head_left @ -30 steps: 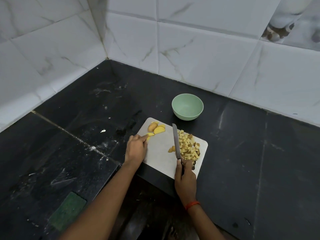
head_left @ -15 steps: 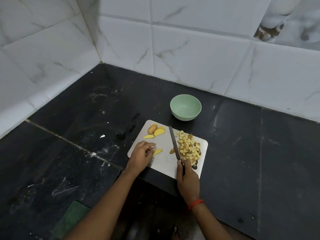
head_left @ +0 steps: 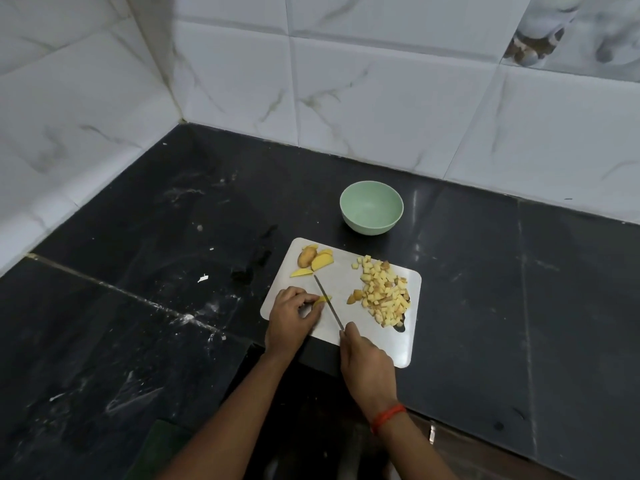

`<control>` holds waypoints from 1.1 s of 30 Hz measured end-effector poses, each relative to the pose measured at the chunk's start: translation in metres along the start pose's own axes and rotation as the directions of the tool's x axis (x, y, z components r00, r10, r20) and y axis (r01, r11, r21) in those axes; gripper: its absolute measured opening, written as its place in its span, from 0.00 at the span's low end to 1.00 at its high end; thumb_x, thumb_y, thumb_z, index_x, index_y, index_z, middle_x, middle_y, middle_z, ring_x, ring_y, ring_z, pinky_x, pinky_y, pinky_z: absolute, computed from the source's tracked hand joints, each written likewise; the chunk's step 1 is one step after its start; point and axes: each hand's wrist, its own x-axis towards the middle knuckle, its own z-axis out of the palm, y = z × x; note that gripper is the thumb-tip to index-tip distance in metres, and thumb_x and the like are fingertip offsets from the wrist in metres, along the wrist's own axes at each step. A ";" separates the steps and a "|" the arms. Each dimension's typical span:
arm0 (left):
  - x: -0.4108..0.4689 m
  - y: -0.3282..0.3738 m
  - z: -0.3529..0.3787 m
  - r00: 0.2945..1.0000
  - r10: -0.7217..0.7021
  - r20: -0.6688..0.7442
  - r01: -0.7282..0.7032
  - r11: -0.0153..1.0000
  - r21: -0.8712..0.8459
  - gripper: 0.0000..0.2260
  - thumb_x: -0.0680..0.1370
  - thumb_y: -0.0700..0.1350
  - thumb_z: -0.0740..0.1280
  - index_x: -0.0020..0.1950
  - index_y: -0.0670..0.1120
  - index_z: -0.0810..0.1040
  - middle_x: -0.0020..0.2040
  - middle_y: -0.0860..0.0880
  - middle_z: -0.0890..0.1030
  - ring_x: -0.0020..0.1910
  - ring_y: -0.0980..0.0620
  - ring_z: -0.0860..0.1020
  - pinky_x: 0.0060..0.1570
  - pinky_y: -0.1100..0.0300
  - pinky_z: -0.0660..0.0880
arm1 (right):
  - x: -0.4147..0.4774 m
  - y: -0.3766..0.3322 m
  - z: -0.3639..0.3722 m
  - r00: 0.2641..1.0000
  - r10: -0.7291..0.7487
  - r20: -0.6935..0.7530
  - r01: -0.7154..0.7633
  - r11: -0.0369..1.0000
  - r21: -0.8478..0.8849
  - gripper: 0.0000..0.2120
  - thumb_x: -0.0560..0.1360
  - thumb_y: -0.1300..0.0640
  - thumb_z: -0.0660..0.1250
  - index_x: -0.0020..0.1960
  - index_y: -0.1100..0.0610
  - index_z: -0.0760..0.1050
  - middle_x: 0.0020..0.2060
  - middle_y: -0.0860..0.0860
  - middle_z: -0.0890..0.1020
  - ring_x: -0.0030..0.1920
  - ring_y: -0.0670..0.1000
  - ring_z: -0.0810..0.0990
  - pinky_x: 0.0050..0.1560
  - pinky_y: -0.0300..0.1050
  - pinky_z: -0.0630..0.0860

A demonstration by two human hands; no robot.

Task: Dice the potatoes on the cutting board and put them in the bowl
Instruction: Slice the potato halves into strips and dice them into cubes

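Potato slice (head_left: 324, 299) | left fingers (head_left: 302, 296) curled, pinching it | right fingers (head_left: 349, 330) clamped on knife (head_left: 333, 311)

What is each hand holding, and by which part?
The right hand grips the knife by its handle, hidden in the fist. The left hand pinches a potato slice by its left end, on the cutting board.
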 end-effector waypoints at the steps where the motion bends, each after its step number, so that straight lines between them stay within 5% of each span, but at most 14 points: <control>1: 0.000 0.000 0.000 1.000 -0.003 0.004 0.003 1.000 -0.001 0.08 0.76 0.51 0.74 0.51 0.49 0.86 0.46 0.59 0.76 0.51 0.58 0.72 0.49 0.64 0.72 | 0.000 -0.001 0.001 1.000 -0.001 -0.007 0.001 1.000 -0.009 0.09 0.83 0.49 0.56 0.47 0.48 0.57 0.30 0.49 0.76 0.27 0.57 0.76 0.25 0.49 0.72; 7: -0.001 -0.002 0.002 1.000 0.011 -0.014 -0.011 1.000 0.007 0.07 0.76 0.51 0.75 0.49 0.49 0.85 0.46 0.58 0.76 0.50 0.59 0.72 0.48 0.67 0.71 | 0.002 -0.006 0.004 1.000 0.016 -0.001 -0.016 0.998 -0.057 0.08 0.81 0.52 0.59 0.48 0.50 0.60 0.28 0.49 0.74 0.24 0.57 0.74 0.22 0.45 0.64; 15: 0.000 -0.002 0.004 1.000 0.015 -0.020 -0.014 0.999 0.032 0.09 0.78 0.53 0.72 0.52 0.49 0.85 0.47 0.57 0.77 0.51 0.57 0.72 0.50 0.61 0.73 | -0.018 0.012 -0.003 0.993 -0.002 0.117 0.016 0.992 -0.122 0.04 0.82 0.52 0.57 0.52 0.49 0.61 0.30 0.48 0.75 0.26 0.55 0.75 0.23 0.47 0.71; 19: 0.001 -0.002 0.004 1.000 0.005 -0.031 -0.004 1.000 0.018 0.10 0.78 0.53 0.72 0.54 0.48 0.85 0.48 0.57 0.78 0.52 0.57 0.73 0.51 0.61 0.75 | -0.022 0.014 -0.007 0.995 0.027 0.096 -0.007 0.980 -0.201 0.05 0.81 0.53 0.60 0.50 0.50 0.64 0.27 0.47 0.74 0.22 0.53 0.73 0.20 0.43 0.66; 25: -0.002 0.000 0.002 0.998 -0.016 -0.055 0.015 1.000 -0.020 0.08 0.77 0.49 0.74 0.53 0.48 0.86 0.46 0.57 0.79 0.51 0.56 0.75 0.50 0.60 0.76 | 0.006 -0.001 -0.006 0.995 0.053 -0.079 -0.056 0.998 -0.026 0.08 0.83 0.47 0.51 0.48 0.50 0.61 0.27 0.49 0.76 0.23 0.55 0.76 0.22 0.48 0.73; 33: 0.002 0.001 0.001 0.999 -0.025 -0.025 0.026 0.999 0.020 0.11 0.79 0.54 0.71 0.55 0.49 0.86 0.47 0.58 0.78 0.51 0.58 0.73 0.47 0.62 0.74 | 0.012 -0.008 0.001 0.999 0.015 0.045 -0.013 0.999 -0.030 0.08 0.84 0.48 0.53 0.53 0.51 0.64 0.31 0.51 0.78 0.29 0.58 0.79 0.28 0.47 0.72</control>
